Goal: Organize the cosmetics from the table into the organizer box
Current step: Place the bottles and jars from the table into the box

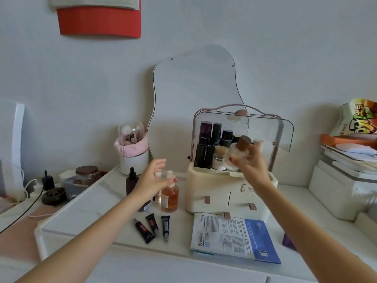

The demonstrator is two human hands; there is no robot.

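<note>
The cream organizer box [210, 186] stands right of centre with its clear lid [271, 127] raised; several dark bottles stand inside. My right hand [252, 160] holds a clear round bottle with a brown cap [241, 149] at the box's opening. My left hand [152, 181] hovers with fingers apart over an amber pump bottle [170, 198], beside a dark dropper bottle [131, 180]. Three small dark tubes [152, 227] lie on the table in front.
A blue-and-white sachet pack [234, 237] lies before the box. A wavy mirror [193, 88] leans on the wall, next to a brush holder [133, 150]. A jar [86, 174] and cables sit at left; stacked white boxes [342, 188] at right.
</note>
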